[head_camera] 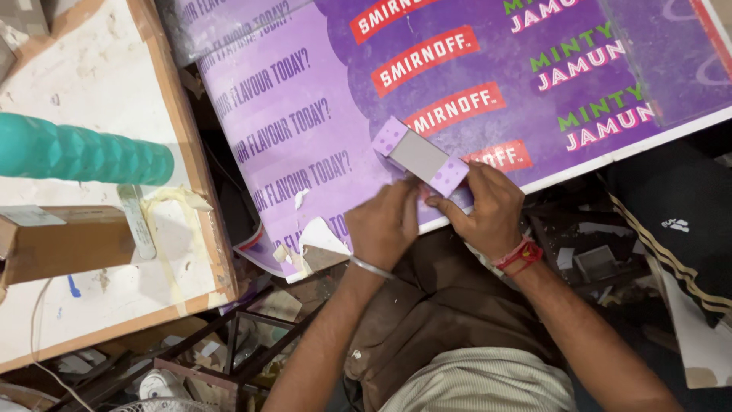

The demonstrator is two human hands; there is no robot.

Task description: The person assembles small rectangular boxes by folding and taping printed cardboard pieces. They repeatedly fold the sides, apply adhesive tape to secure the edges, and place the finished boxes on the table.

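You hold a small folded cardboard piece (418, 155), grey on its broad face with lilac dotted flaps at both ends, just above the lower edge of the large purple printed board (457, 91). Its long axis runs from about 10 o'clock to about 4 o'clock: one dotted flap points up toward 10 o'clock, free of your hands, and the other flap points down toward 4 o'clock, into your grip. The grey face is turned up toward you.

Your right hand (488, 210) sits at the piece's 5 o'clock side; its fingers (457, 204) are pressed together and pinch the lower dotted flap, thumb below and fingertips on top. Your left hand (385, 225) lies at the piece's 7 o'clock side, its fingers curled close together with the tips touching the lower end of the piece beside your right thumb; whether they pinch it or only press on it, you cannot tell. A thin metal bangle (371, 268) circles your left wrist, and a red thread band (520, 255) circles your right.

The board rests tilted over your lap and beside the pale wooden desk (99, 290) at 9 o'clock, where a teal faceted cylinder (84, 150) lies on its side, its long axis running 9 to 3 o'clock.
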